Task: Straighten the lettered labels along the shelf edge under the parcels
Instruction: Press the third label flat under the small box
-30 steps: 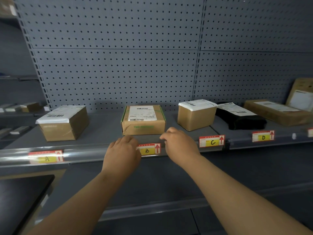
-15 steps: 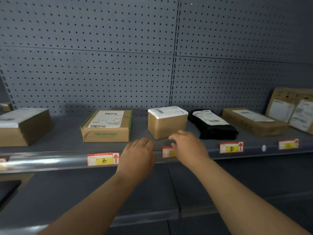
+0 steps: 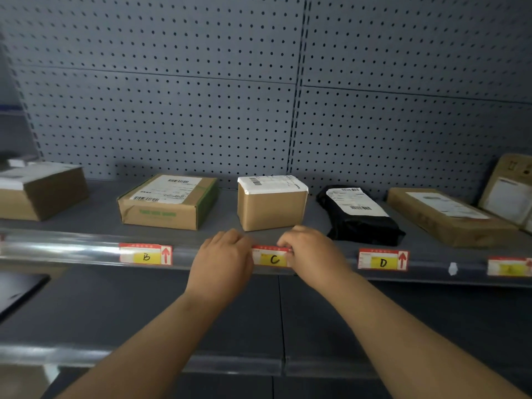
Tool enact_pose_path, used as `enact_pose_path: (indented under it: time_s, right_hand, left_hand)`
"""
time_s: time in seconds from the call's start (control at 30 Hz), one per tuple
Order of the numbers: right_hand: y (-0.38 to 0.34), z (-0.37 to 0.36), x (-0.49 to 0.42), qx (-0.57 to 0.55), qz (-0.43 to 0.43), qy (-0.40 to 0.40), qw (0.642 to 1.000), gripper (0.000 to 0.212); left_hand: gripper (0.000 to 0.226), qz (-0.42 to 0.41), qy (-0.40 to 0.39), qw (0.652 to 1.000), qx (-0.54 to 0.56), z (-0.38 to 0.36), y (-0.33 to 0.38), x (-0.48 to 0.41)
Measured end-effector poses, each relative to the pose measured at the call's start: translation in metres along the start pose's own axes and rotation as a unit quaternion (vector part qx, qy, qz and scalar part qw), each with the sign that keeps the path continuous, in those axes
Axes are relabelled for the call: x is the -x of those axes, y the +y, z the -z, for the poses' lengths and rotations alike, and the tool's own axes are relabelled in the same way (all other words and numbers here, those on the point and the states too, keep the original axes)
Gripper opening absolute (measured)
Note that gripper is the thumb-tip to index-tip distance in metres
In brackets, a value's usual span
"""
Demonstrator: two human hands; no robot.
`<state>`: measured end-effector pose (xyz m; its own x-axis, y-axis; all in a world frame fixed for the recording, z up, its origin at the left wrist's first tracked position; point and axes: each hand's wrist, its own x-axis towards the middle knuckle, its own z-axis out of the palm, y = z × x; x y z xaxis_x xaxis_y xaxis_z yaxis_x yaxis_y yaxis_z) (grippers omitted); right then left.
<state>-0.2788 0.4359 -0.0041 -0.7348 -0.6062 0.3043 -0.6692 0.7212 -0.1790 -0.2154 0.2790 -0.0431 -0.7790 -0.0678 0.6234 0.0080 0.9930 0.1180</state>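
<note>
Red-and-yellow paper label marked C point(image 3: 272, 258) sits in the clear plastic shelf-edge strip point(image 3: 72, 250) at 6 o'clock of the small tape-topped cardboard box point(image 3: 272, 205) | left hand point(image 3: 223, 262) covers its 9 o'clock end, fingers curled | right hand point(image 3: 312, 254) pinches its 3 o'clock end | labels B point(image 3: 146, 254), D point(image 3: 383, 260) sit level

Both ends of the C label point(image 3: 272, 258) are covered, the near end by the left hand point(image 3: 223, 262) and the far end by the right hand point(image 3: 312, 256), whose fingertips curl out of sight at the shelf edge point(image 3: 72, 250). The last label on the right point(image 3: 509, 266) is cut by the frame and its letter is too blurred to read. The leftmost box point(image 3: 40, 191) and the leaning parcel at far right point(image 3: 511, 194) are also cropped, and the printing on the shipping stickers is too small to make out.
</note>
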Motion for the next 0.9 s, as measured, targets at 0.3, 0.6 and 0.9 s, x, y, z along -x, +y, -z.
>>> enact_pose_path:
  time_s: [0.3, 0.6, 0.9]
  right_hand:
    - [-0.001, -0.006, 0.004, -0.004, -0.002, 0.011, 1.000, 0.025]
    - [-0.008, -0.008, 0.006, -0.006, -0.025, 0.027, 0.999, 0.029]
    - [-0.012, -0.009, 0.007, 0.012, -0.023, 0.028, 0.999, 0.031]
  left_hand:
    - [0.009, 0.007, -0.012, 1.000, -0.010, 0.000, 0.003, 0.001]
    - [0.013, -0.011, -0.031, 0.999, 0.010, 0.005, -0.001, 0.002]
    - [0.019, -0.017, -0.045, 0.999, 0.025, 0.006, -0.003, 0.004]
